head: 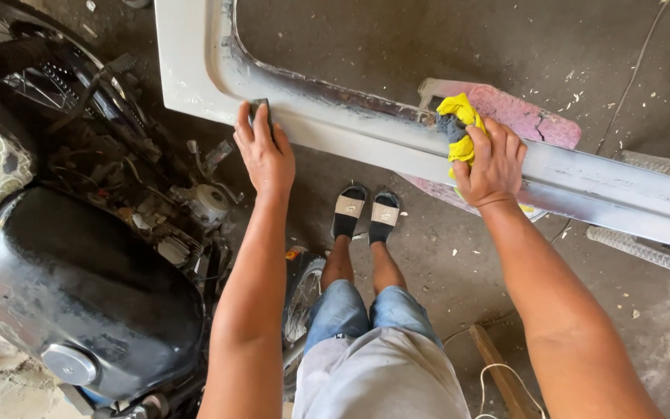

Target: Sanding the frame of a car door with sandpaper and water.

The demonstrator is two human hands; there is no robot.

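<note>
Pressing yellow rag [460,128] on panel [583,186], long axis left-right

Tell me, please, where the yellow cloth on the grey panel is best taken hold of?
Probably the bunched top of the yellow cloth, from above: it stands clear of the panel, while the right hand covers its lower part.

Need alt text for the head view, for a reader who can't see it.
Left hand presses a small dark sanding block on a pale grey metal body panel; right hand holds a yellow cloth there. A black motorcycle stands at left.
</note>
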